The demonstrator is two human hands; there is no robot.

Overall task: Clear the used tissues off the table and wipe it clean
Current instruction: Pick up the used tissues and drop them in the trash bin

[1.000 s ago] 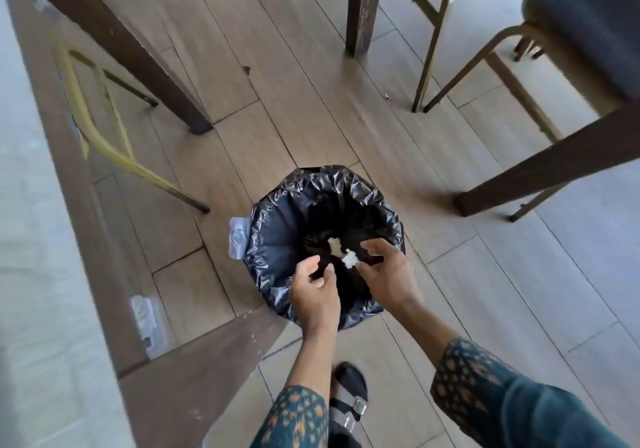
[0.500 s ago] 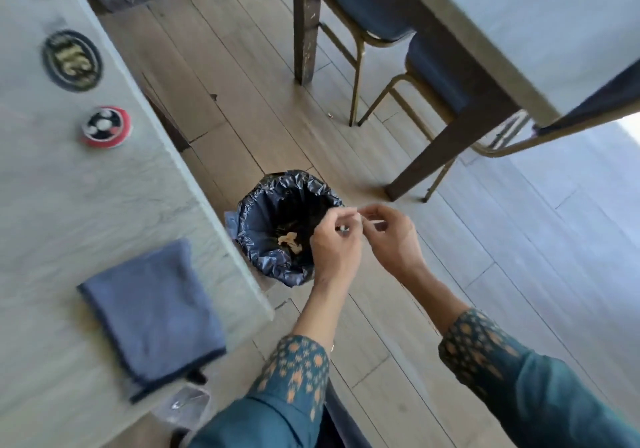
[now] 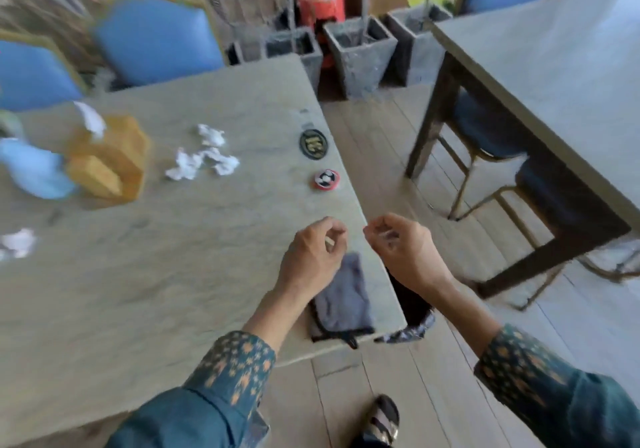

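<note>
Crumpled white tissues [image 3: 202, 157] lie in a loose cluster on the pale stone table [image 3: 145, 257], near its far middle. Another crumpled tissue [image 3: 17, 243] rests at the left edge. A folded grey cloth [image 3: 344, 300] lies on the table's near right corner, partly under my left hand [image 3: 311, 257]. My left hand hovers above the cloth with fingers curled and nothing in it. My right hand [image 3: 405, 250] hangs just past the table's right edge, fingers curled, holding nothing. The black-lined bin [image 3: 412, 305] shows only partly, below the table corner.
A yellow tissue box [image 3: 107, 160] and a light blue object [image 3: 34, 170] stand at the table's left. Two round coasters [image 3: 313, 143] [image 3: 325, 179] lie near the right edge. Blue chairs sit behind, grey planters [image 3: 360, 53] at the back, a second table [image 3: 554, 77] with chairs to the right.
The view has swung up from the bin to the tabletop. Both hands have risen from over the bin to table height, the left one over the grey cloth.
</note>
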